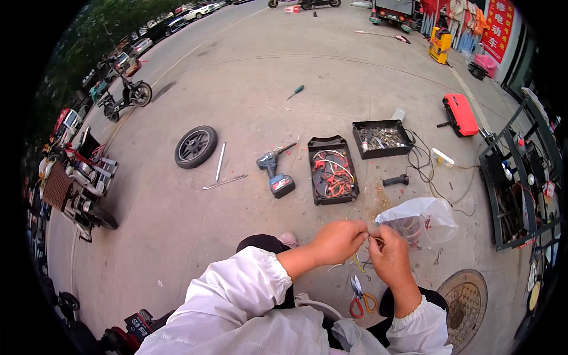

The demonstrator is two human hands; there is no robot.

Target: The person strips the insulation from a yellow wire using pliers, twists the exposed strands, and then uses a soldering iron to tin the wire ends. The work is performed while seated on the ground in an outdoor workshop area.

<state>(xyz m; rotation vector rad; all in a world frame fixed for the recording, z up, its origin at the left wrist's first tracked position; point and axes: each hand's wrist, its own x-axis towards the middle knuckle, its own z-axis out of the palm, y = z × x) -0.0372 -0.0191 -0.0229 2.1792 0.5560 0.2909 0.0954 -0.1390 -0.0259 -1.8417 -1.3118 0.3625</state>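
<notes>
**Left hand [346,238] and right hand [391,255] meet at a thin yellowish wire [379,240]**

The person's two bare hands come together above grey concrete pavement [248,213], just in front of the lap. The left hand is pinched, thumb against forefinger, with its tips at those of the right hand. The right hand is curled, grasping the thin yellowish wire, which shows at its fingers; the exact spot where the tips meet is too small to make out. A short yellow-green strand [356,261] shows just below the hands.

Beneath them on the ground lie scissors with one red and one orange handle [360,294]. Just beyond the right hand sits a translucent plastic bag [435,207] with wires inside. Farther ahead, a black rectangular tray [337,200] holds tangled red, orange and white wires, and a black open box [387,154] behind it to the right holds small metal parts. A blue-grey cordless drill [271,168] lies left of the tray, and a black spoked wheel [196,147] lies flat farther left. A round metal manhole cover [467,307] is set in the pavement at right.
</notes>
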